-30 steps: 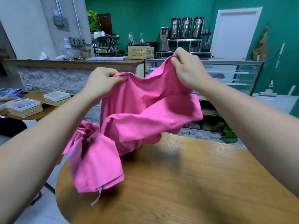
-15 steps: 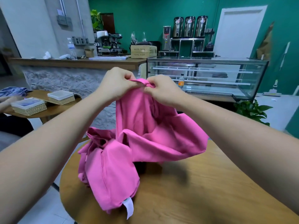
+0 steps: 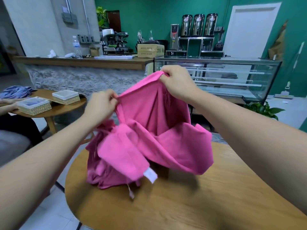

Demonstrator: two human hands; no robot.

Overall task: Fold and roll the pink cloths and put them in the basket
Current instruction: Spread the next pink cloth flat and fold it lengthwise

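Pink cloth: held up over the round wooden table, its top edge stretched between both hands and slanting upward from left to right. The rest hangs in loose folds, and the lower part is bunched on the tabletop toward the table's left side.
Left hand: the lower of the two, fingers curled, thumb and fingers pinching the near end of that top edge.
Right hand: higher and farther out, fingers curled round the other end of the edge, gripping a gathered bit of fabric.
White label: sewn at a hanging corner at the front of the cloth, dangling just above the wood.
Small pale tag: below the bunched fabric, too blurred to say more.
Side table: off to the left, well apart, carrying two wicker baskets with white liners. A crumpled blue cloth lies at its far side, and another person's forearm rests beside the nearer basket.
Counter: wooden top on a stone front, with an espresso machine, a water bottle and a cardboard box on it.
Glass display case: right behind the raised hand.
Back wall: green, with three steel urns on a rack and a white door.
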